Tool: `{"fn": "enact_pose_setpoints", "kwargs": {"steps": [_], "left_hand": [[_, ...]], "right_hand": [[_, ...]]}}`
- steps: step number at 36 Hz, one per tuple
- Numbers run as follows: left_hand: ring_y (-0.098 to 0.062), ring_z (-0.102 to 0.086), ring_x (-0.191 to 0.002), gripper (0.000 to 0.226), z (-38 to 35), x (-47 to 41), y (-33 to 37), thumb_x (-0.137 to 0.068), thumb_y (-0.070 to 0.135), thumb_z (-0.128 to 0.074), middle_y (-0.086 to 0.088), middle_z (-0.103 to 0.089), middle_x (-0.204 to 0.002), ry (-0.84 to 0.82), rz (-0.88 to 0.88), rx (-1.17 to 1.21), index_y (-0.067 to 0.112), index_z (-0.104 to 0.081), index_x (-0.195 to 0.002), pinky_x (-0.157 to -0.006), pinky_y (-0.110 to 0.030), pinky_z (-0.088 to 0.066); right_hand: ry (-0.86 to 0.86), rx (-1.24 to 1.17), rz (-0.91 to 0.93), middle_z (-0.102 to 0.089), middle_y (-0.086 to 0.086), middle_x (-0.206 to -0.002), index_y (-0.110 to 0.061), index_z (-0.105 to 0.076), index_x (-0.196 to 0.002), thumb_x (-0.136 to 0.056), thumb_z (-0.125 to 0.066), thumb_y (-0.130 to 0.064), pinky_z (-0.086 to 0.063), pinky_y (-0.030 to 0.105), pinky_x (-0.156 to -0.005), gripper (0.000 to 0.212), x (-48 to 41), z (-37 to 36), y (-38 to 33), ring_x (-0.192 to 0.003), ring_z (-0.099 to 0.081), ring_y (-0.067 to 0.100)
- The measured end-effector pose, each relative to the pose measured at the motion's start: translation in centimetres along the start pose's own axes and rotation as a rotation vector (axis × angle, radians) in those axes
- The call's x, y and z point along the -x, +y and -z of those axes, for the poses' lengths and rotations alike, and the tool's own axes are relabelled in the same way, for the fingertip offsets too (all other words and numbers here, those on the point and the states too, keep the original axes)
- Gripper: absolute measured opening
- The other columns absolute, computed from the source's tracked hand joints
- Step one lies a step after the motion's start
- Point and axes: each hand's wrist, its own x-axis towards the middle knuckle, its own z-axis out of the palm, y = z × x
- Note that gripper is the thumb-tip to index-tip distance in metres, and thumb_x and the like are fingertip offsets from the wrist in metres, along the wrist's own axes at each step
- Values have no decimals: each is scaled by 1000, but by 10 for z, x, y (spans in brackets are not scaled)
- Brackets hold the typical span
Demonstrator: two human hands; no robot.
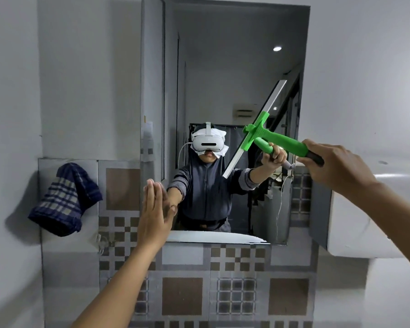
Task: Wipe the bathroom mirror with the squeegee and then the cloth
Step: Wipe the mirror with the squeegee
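Note:
The tall bathroom mirror (223,67) hangs on the wall ahead and reflects a person wearing a headset. My right hand (334,166) grips the green handle of the squeegee (284,140). Its long blade lies slanted against the glass on the mirror's right side, upper end near the right edge. My left hand (153,209) is flat, fingers together, pressed on the mirror's lower left edge and holding nothing. A dark blue checked cloth (65,197) hangs on the wall to the left of the mirror, apart from both hands.
Patterned brown and grey tiles (182,294) cover the wall below and beside the mirror. A white fixture (365,209) juts out at the right, just under my right forearm. A small metal hook (102,242) sits on the tiles below the cloth.

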Motion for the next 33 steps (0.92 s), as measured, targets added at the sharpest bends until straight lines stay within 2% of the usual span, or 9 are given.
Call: {"fn": "enact_pose_setpoints", "kwargs": {"steps": [5, 12, 14, 17, 20, 23, 26, 29, 33], "left_hand": [[-13, 19, -139, 79, -1, 6, 7, -92, 35, -47, 0, 17, -153, -28, -25, 73, 17, 11, -143, -110, -29, -15], [-12, 16, -139, 80, -1, 6, 10, -91, 27, -53, -2, 14, -153, -5, -38, 80, 14, 5, -144, -108, -30, -20], [-12, 15, -139, 81, -1, 7, 11, -90, 24, -55, -3, 13, -153, 3, -32, 90, 14, 6, -143, -109, -35, -26], [-16, 11, -140, 83, -1, 8, 12, -90, 21, -56, -3, 12, -153, 15, -31, 91, 15, 8, -142, -108, -36, -30], [-14, 14, -140, 84, -1, 3, 12, -90, 22, -55, -2, 14, -153, 23, -27, 79, 17, 12, -141, -108, -32, -25], [-9, 20, -139, 83, -1, 1, 12, -91, 23, -53, -4, 14, -154, 43, -31, 63, 16, 12, -142, -112, -34, -16], [-17, 14, -141, 82, -1, 3, 11, -91, 24, -52, -4, 14, -154, 35, -40, 70, 14, 11, -142, -108, -28, -9], [-20, 11, -142, 84, -3, 2, 10, -91, 24, -52, -2, 15, -154, 36, -49, 106, 18, 15, -142, -110, -34, -19], [-22, 9, -143, 88, -4, 2, 5, -91, 25, -53, 1, 17, -154, 11, -42, 115, 27, 20, -140, -106, -48, -37]], "right_hand": [[1, 19, -60, -60, 5, -76, -17, -52, -100, -88, -56, -26, -44, 35, -56, 15, 17, 9, -10, -64, -53, 35], [26, -131, -134, -56, 9, -66, -13, -51, -89, -86, -60, -17, -45, 39, -48, 11, 33, -9, -13, -55, -51, 34], [50, -168, -141, -57, 11, -69, -11, -52, -91, -87, -58, -19, -40, 34, -42, 11, 39, -13, -19, -51, -48, 31], [100, -137, -205, -51, 2, -62, -8, -59, -105, -88, -59, -17, -27, 18, -39, 19, 49, -22, -31, -41, -41, 14], [84, -292, -284, -55, 2, -65, -3, -56, -112, -88, -58, -18, -40, 29, -40, 29, 52, -39, -35, -43, -46, 13], [122, -408, -370, -50, -4, -61, -4, -57, -107, -89, -57, -18, -34, 25, -42, 23, 53, -50, -46, -45, -45, 9], [143, -494, -449, -53, -5, -62, -6, -57, -108, -90, -57, -19, -38, 27, -44, 22, 62, -58, -67, -48, -48, 12], [153, -566, -520, -55, 0, -63, -5, -56, -97, -90, -56, -20, -44, 34, -49, 16, 69, -68, -80, -51, -49, 17], [189, -633, -592, -50, -1, -59, -5, -56, -89, -91, -54, -16, -36, 24, -45, 11, 76, -76, -105, -47, -42, 11]]}}
